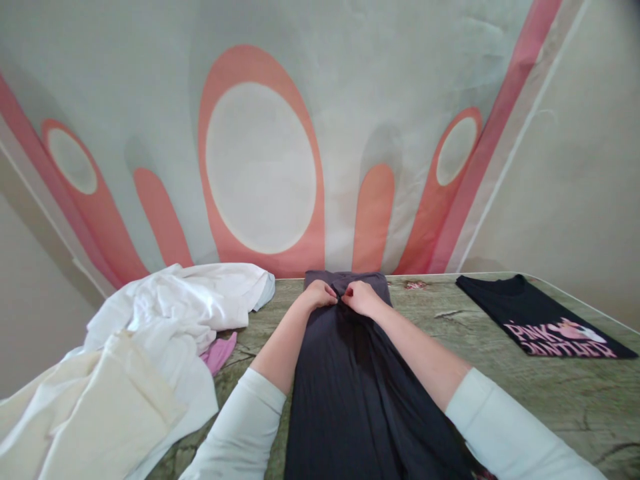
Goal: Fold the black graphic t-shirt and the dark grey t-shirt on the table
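Note:
A long black garment [345,400] stretches down the middle of the table toward me; its exact kind I cannot make out. Near its far end, my left hand [320,295] pinches the cloth with thumb and fingertips. Close beside it on the right, my right hand [362,297] grips the same cloth, the two sets of fingertips almost meeting. The fabric bunches into folds below them. Just beyond the hands lies a dark greyish-purple cloth [377,283], partly covered by the black garment.
On the left is a loose heap of white clothes [165,307] with a cream garment [110,400] and a bit of pink cloth [220,353]. A folded black T-shirt [545,317] with pink lettering lies right on the wood-patterned table [440,347]. Behind stands a patterned backdrop [340,133].

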